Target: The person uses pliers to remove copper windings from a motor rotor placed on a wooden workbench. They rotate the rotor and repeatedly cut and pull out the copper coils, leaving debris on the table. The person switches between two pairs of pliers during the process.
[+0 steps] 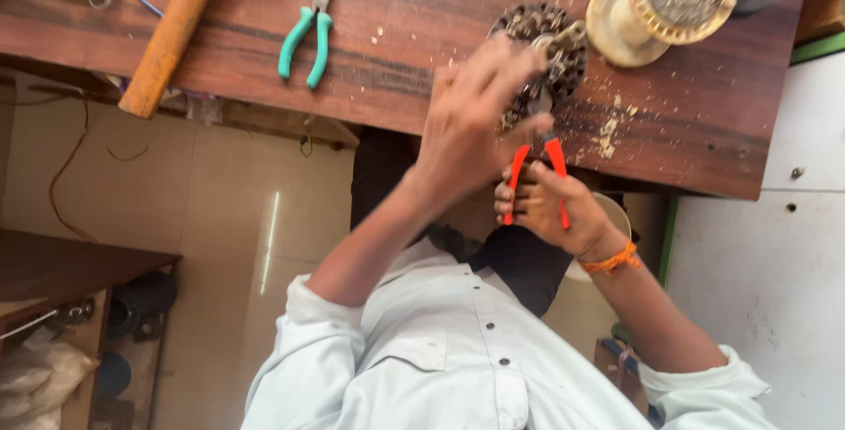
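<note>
Your wooden workbench (396, 51) carries a round, dirty motor winding (537, 56) at its near edge. Your left hand (471, 122) rests on the winding, fingers spread open. Just below it, your right hand (550, 210) grips red-handled pliers (537, 179), the tips at the winding. Chips lie scattered around the winding, so stripping looks partly done. Green-handled pliers (308, 38) lie well left of it.
</note>
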